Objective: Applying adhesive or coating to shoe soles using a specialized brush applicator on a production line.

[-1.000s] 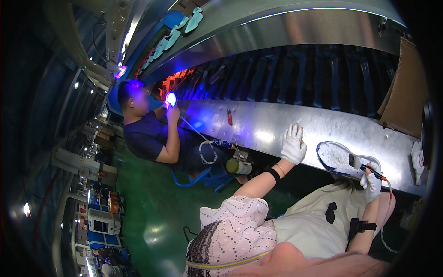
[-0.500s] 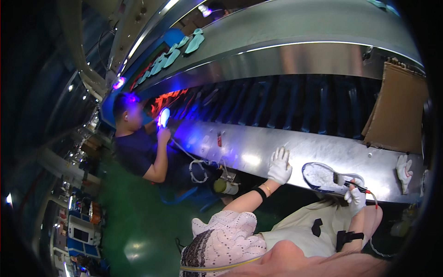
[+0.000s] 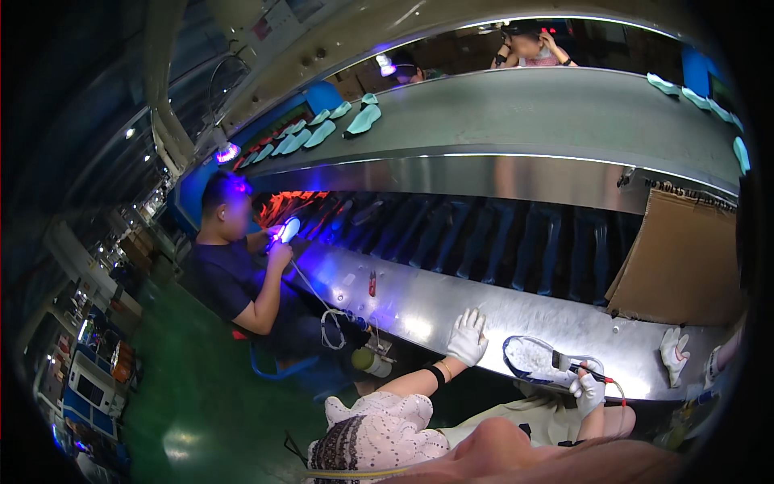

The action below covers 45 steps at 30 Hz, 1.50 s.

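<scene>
Green floor (image 3: 177, 387) left of metal surface (image 3: 532, 319). Co-worker (image 3: 234, 274) seated at surface's left end. Red-handled tool (image 3: 372, 284) lying on surface. Left hand (image 3: 468, 337), white-gloved, at surface's near edge, grip spread flat. Oval white piece (image 3: 528, 356), dark-blue rim, resting on surface. Right hand (image 3: 588, 390) at surface's near edge, grip closed around black-handled brush (image 3: 560, 360); brush head at piece, contact unclear. Brown cardboard (image 3: 677, 262) along surface's back edge. White glove (image 3: 673, 356) at surface's right end.

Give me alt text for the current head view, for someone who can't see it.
A white-gloved right hand holds a brush at an oval, dark-rimmed object with a white interior on a metal ledge. The gloved left hand rests open on the ledge. Farther left, a co-worker holds a glowing object.
</scene>
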Motion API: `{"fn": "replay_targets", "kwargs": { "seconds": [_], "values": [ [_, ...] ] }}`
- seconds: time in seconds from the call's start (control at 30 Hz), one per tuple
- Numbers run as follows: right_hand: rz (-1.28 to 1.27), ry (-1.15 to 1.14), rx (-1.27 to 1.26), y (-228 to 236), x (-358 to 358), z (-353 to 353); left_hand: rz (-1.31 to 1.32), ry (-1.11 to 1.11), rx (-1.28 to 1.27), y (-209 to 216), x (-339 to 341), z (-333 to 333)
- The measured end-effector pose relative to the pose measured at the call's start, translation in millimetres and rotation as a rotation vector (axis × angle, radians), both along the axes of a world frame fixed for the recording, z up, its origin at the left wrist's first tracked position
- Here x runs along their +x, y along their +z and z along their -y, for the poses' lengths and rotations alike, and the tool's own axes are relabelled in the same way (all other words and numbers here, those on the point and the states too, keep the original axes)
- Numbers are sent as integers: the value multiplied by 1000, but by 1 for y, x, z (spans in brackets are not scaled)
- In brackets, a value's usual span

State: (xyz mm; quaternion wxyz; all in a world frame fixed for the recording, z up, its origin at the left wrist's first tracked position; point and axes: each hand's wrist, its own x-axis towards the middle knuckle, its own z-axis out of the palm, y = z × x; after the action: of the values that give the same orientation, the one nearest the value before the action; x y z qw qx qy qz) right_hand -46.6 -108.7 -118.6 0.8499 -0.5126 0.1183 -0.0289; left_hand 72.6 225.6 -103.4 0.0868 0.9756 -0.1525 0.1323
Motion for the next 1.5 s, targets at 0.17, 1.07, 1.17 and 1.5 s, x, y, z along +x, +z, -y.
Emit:
{"fn": "replay_targets", "kwargs": {
  "seconds": [0.17,1.07,1.17,1.5],
  "values": [
    [-22,-14,-11,-2,-1,0,-38,3,-7,-2,-3,-2],
    [-72,54,-83,25,-3,-7,69,-48,-69,-22,3,-1],
    [-73,43,-25,29,-5,-7,62,-58,-69,-22,5,0],
    [-45,33,-14,24,-7,-6,91,-66,-78,-18,2,0]
  ]
}}
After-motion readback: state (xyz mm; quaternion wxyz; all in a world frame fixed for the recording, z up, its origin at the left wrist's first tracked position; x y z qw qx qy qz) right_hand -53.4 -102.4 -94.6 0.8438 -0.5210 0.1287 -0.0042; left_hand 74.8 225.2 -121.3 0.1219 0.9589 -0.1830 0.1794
